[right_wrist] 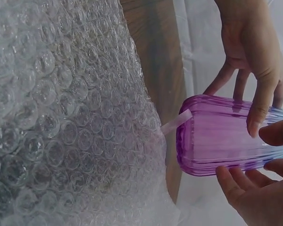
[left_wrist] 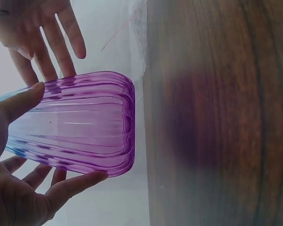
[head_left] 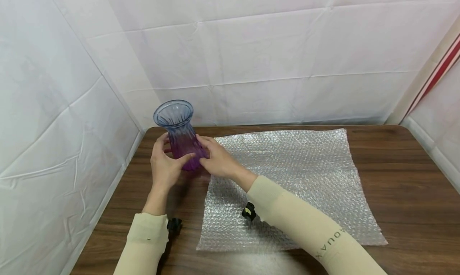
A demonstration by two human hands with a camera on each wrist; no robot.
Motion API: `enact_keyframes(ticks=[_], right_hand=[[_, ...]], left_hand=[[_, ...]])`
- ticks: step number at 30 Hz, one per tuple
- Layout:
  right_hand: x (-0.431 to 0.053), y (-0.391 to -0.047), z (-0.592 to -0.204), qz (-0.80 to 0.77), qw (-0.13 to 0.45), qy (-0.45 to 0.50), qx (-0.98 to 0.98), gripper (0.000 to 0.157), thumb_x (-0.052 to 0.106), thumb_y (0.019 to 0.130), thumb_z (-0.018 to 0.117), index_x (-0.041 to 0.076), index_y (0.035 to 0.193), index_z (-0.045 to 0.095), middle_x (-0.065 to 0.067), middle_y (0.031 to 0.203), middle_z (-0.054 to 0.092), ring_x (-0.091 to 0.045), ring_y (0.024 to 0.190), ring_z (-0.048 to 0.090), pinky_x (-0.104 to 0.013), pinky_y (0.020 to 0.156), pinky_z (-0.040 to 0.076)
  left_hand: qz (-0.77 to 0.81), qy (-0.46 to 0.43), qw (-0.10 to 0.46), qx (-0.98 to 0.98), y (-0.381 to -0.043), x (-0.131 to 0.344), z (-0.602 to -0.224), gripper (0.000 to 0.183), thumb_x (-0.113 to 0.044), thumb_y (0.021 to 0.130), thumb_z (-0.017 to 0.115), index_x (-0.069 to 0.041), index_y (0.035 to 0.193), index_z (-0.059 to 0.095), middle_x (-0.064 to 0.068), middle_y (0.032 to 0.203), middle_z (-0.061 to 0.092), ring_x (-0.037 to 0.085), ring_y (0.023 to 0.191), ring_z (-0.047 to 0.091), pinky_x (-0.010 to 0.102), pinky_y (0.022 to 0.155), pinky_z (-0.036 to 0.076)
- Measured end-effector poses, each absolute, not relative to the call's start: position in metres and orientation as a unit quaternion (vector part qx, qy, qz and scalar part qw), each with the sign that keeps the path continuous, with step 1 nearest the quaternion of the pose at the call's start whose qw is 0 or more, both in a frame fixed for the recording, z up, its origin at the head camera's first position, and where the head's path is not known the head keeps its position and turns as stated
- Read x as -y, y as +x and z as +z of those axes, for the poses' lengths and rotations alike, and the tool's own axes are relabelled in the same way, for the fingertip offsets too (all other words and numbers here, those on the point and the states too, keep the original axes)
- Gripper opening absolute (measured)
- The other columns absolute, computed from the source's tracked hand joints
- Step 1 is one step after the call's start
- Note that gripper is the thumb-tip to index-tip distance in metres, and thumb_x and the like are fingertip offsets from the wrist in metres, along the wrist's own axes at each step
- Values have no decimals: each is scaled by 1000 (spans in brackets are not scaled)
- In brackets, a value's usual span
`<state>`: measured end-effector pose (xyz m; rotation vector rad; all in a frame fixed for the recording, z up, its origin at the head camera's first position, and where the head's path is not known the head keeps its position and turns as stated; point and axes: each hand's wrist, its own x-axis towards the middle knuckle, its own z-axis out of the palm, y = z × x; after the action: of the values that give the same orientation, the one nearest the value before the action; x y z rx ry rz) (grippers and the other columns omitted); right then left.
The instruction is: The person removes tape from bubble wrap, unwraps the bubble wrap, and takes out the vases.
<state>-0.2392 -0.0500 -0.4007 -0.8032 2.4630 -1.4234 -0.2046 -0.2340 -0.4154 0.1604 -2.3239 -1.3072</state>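
Note:
A fluted glass vase (head_left: pixel 185 143), blue at its flared rim and purple toward the base, is held up above the table's left part. Its base stands clear of the wood in the left wrist view. My left hand (head_left: pixel 165 163) grips the vase from the left, thumb across the front. From the other side my right hand (head_left: pixel 219 159) holds it between thumb and fingers. The left hand's fingers (right_wrist: pixel 257 110) show on the purple glass in the right wrist view. A sheet of bubble wrap (head_left: pixel 287 179) lies flat to the right of the vase.
The brown wooden table (head_left: pixel 406 187) is bordered by white sheeting (head_left: pixel 251 67) at the back and sides. A pale translucent strip (right_wrist: pixel 176 122) shows between the wrap's edge and the vase base. Black wrist devices (head_left: pixel 175 226) sit under both sleeves.

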Motion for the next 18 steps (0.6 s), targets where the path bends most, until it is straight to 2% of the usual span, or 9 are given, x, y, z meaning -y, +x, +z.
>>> enact_keyframes(ticks=[3,8,18], right_hand=[[51,-242,-402,-489,97,-275,-822,76,0,94,58,9,164,29,-10,166,35,-27,147,44,-43,121,40],[52,-247,-403,-491,105,-279,-819,77,-2,94,56,10,164,27,-10,168,33,-27,145,47,-44,117,43],[56,-252,-407,-497,140,-260,-816,82,-1,95,54,21,166,22,-16,159,34,-31,138,50,-42,110,48]], left_hand=[[-479,64,235,843,-207,235,-416,97,-20,70,97,-8,151,46,18,142,55,37,123,59,56,101,52],[-485,67,236,839,-212,237,-417,95,-18,71,97,-7,150,46,18,142,55,38,122,60,56,101,52],[-493,94,222,836,-216,239,-418,95,-20,73,96,-10,152,44,15,147,54,38,125,58,56,103,51]])
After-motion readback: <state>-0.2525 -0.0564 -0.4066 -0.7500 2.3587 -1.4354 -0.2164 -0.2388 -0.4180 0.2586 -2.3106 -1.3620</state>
